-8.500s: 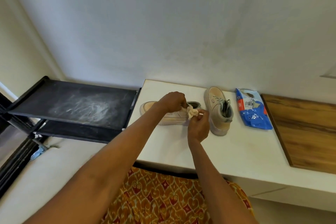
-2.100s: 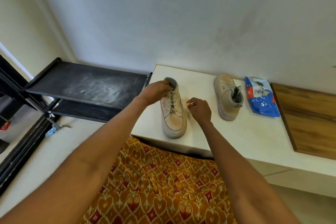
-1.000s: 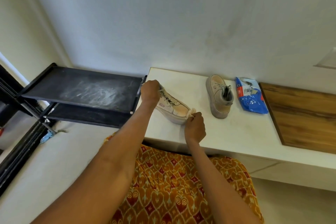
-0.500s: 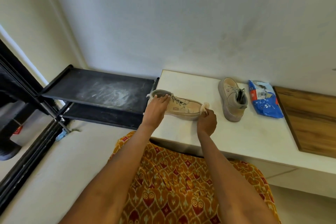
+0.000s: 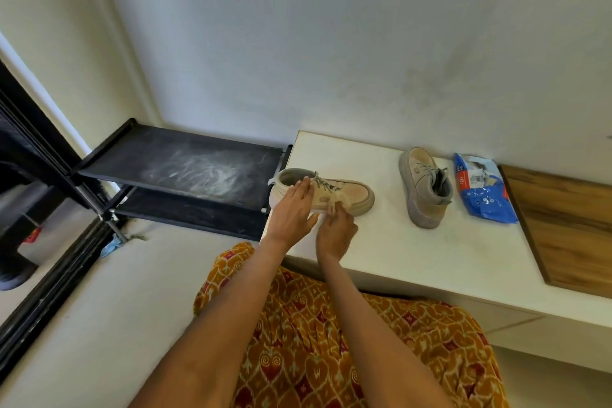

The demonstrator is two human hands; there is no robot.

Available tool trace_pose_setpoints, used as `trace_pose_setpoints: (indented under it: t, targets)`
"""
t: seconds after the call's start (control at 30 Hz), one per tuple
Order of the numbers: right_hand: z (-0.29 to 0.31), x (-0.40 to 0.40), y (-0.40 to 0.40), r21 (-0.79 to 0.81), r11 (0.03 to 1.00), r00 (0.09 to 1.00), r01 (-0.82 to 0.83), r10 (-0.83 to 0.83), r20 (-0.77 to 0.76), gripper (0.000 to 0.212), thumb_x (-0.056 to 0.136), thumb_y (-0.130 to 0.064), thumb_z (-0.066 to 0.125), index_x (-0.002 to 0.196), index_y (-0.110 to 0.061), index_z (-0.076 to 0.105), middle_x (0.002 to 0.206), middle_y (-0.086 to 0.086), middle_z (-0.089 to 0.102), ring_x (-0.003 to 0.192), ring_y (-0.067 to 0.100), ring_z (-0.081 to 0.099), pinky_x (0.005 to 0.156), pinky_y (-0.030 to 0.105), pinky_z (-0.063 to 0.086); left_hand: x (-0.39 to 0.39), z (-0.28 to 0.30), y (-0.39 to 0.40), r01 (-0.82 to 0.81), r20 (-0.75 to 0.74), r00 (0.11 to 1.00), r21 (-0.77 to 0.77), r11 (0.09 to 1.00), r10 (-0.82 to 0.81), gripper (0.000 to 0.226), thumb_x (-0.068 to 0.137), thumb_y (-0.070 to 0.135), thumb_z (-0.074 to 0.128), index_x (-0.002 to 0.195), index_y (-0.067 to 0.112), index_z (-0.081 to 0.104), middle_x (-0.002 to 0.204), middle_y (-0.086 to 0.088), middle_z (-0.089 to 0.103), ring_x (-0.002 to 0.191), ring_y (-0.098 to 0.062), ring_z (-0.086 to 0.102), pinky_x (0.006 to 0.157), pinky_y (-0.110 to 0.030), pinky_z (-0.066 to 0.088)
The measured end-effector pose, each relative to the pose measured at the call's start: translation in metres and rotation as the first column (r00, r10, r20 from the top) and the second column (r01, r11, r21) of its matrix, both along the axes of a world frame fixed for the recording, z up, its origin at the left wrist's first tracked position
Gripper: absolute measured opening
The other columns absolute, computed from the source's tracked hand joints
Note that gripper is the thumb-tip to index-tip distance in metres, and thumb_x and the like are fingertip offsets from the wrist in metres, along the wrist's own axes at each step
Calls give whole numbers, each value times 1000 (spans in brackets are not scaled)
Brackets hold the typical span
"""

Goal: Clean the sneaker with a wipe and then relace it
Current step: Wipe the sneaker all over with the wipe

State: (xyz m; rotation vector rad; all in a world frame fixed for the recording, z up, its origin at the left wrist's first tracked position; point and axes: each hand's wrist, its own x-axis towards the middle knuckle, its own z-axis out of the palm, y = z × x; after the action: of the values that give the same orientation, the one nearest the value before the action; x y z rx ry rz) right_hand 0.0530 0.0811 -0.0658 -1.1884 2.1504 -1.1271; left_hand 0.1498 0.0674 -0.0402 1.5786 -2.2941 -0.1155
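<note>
A beige laced sneaker (image 5: 351,190) stands on the white ledge (image 5: 414,258), toe pointing right, heel at the ledge's left end. My left hand (image 5: 293,209) lies flat on its near side by the collar, fingers spread, steadying it. My right hand (image 5: 336,232) pinches a crumpled pale wipe (image 5: 334,205) against the sneaker's near side, around the middle of the sole edge. The wipe is partly blurred. The sneaker's grey laces show threaded through the eyelets.
A second beige sneaker (image 5: 425,187) stands further right, toe toward the wall. A blue wipes packet (image 5: 483,192) lies beside it, next to a wooden panel (image 5: 569,225). A dusty black shoe rack (image 5: 185,169) adjoins the ledge's left end. My patterned orange skirt (image 5: 331,341) fills the foreground.
The sneaker has been turned from toe-toward-me to lying crosswise, toe right. My right hand moved the wipe from the toe leftward along the near side. My left hand stays at the heel.
</note>
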Motion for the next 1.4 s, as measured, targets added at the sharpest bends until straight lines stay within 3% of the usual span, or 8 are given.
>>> trace_pose_setpoints:
  t: [0.17,0.3,0.4,0.6,1.1,1.2,1.3,1.4]
  targets:
    - [2,-12,0,-94,991,983,-91,105,152,28,96,-17,49,122,-12,58,123,9,60,111,25,55,86,26,43,-1,7,3,15,16,1000,3,1000,-15,61,96,32,47,147,7,23,155,-11,20,140,-24,29,108,-33,33]
    - [11,-56,-16,25,997,980,-75,69,184,14,88,-16,61,99,-12,68,105,9,68,98,26,62,75,22,40,21,18,-8,111,168,981,-81,991,-96,52,95,20,52,142,9,34,152,-8,28,138,-23,31,103,-36,41]
    - [17,-76,-29,38,999,987,30,-36,154,15,88,-15,58,97,-11,69,100,11,70,92,28,63,70,24,40,42,24,-11,55,165,986,-177,983,-26,44,75,4,74,117,8,62,132,-11,54,120,-27,54,78,-37,57]
    - [15,-70,-34,-79,992,991,94,-86,98,20,89,-6,52,97,-11,70,99,9,71,89,25,64,68,21,39,29,18,-13,-9,27,1000,-136,991,13,37,63,6,85,96,10,70,102,-7,66,84,-22,60,49,-29,55]
    - [1,21,-4,-104,994,917,33,11,400,8,86,-10,64,90,-4,67,89,10,69,75,15,57,61,12,39,8,24,-21,28,8,1000,-92,995,-27,16,83,20,69,98,12,70,98,-2,66,94,-17,59,67,-31,57]
    - [-1,-3,-8,-88,992,910,89,-45,413,8,86,-11,63,91,-7,68,91,9,69,79,17,58,66,18,42,24,30,-29,126,16,992,-100,987,-125,17,81,12,70,98,10,71,94,-6,66,83,-21,61,61,-37,57]
    - [-5,-30,-18,-29,987,886,159,-130,444,15,89,-13,57,97,-13,71,97,7,70,89,20,62,80,31,51,40,34,-43,146,8,989,-56,988,-145,27,86,12,64,112,8,67,108,-9,62,97,-23,58,71,-38,56]
    - [-5,-34,-23,-55,996,873,77,-40,487,19,91,-16,55,95,-7,72,88,8,69,82,19,59,69,27,48,39,31,-44,184,14,983,-31,982,-183,19,87,9,62,104,8,71,98,-8,63,87,-23,59,67,-37,55]
